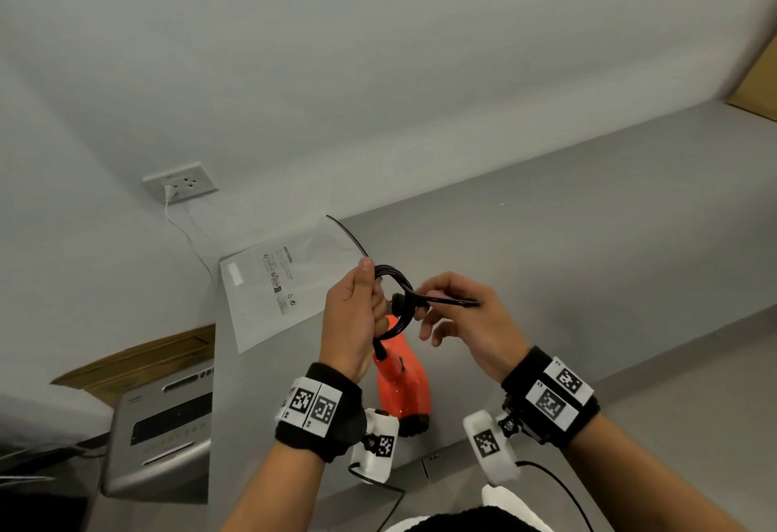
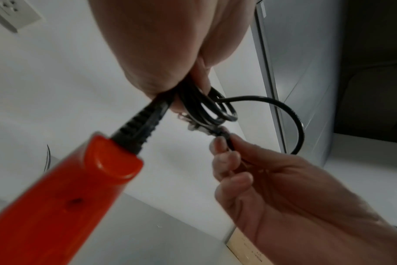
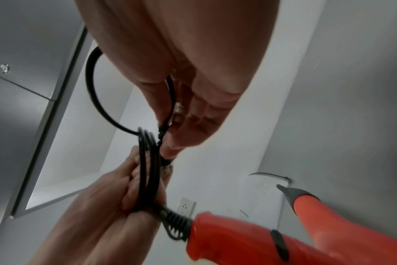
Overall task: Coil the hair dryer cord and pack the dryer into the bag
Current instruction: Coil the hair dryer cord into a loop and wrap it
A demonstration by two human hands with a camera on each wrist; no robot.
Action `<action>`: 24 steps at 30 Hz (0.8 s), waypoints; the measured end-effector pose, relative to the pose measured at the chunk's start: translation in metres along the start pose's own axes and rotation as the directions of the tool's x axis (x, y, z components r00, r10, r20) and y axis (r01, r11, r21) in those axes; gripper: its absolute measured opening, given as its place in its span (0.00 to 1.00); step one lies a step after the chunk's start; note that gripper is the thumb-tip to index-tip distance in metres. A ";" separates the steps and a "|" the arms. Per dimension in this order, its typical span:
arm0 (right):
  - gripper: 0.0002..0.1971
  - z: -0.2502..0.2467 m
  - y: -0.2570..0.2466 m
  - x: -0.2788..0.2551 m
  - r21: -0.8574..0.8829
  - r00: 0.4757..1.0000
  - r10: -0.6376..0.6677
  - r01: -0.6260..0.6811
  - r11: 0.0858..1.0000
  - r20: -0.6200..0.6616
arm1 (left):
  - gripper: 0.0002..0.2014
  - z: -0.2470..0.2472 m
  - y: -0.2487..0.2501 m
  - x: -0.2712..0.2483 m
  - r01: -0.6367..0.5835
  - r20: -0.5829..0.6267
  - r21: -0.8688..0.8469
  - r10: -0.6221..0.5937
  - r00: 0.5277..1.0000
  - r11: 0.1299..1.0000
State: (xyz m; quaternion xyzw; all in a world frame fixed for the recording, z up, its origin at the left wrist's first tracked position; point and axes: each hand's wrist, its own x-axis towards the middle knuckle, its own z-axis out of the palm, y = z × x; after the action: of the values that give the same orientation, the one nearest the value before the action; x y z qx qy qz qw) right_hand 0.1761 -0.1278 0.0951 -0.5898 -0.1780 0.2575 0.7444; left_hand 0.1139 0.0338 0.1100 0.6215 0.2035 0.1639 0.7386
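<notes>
"WARNING" is the only legible print on the clear bag [image 1: 273,292], which lies flat on the table [image 1: 546,245] beyond the left grip and to its left. The finer lines under it are too small to read. The left hand [image 1: 351,321], thumb up, has its grip closed round the coiled black cord [image 1: 395,275]. The orange hair dryer [image 1: 401,380] is directly below that grip, handle end up. The right hand [image 1: 471,321], palm turned inward, pinches the plug [image 1: 396,300] right beside the coil. The head view hides the plug's metal prongs [image 2: 193,123]; the left wrist view shows them, pointing toward the left grip. Only the head view shows the square-patterned wristbands [image 1: 313,405].
</notes>
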 end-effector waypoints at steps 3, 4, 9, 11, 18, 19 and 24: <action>0.08 -0.005 -0.002 0.001 0.000 0.999 -0.038 0.038 0.999 0.016 | 0.21 0.000 0.001 -0.002 -0.024 -0.019 0.046 0.025 0.999 0.999; 0.08 -0.007 -0.003 0.001 0.003 0.999 -0.043 0.043 0.999 0.026 | 0.21 0.001 0.001 -0.003 -0.026 -0.023 0.052 0.028 0.999 0.998; 0.08 -0.007 -0.009 0.003 0.008 0.987 -0.002 0.001 1.000 0.163 | 0.23 0.005 -0.003 -0.001 0.074 0.082 -0.005 -0.074 0.994 0.997; 0.08 -0.006 -0.011 0.005 -0.002 0.978 0.031 -0.031 1.000 0.204 | 0.23 0.003 -0.003 0.001 0.146 0.123 -0.059 -0.138 0.983 0.988; 0.10 -0.006 -0.013 0.003 0.081 0.947 0.078 -0.108 0.991 0.311 | 0.18 -0.002 0.005 0.003 0.341 0.304 -0.150 -0.285 0.909 0.928; 0.13 -0.006 -0.013 0.002 0.115 0.943 0.066 -0.109 0.987 0.327 | 0.18 -0.002 0.006 0.002 0.327 0.310 -0.136 -0.274 0.911 0.935; 0.35 -0.012 -0.014 0.001 0.250 0.918 0.040 -0.149 0.957 0.396 | 0.17 -0.001 0.011 0.001 0.177 0.297 -0.038 -0.158 0.942 0.983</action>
State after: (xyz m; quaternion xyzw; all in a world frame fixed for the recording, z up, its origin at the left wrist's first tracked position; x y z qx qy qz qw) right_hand 0.1859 -0.1393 0.1059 -0.4263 -0.2548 0.4268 0.7557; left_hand 0.1151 0.0370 0.1211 0.5953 0.1386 0.0129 0.7913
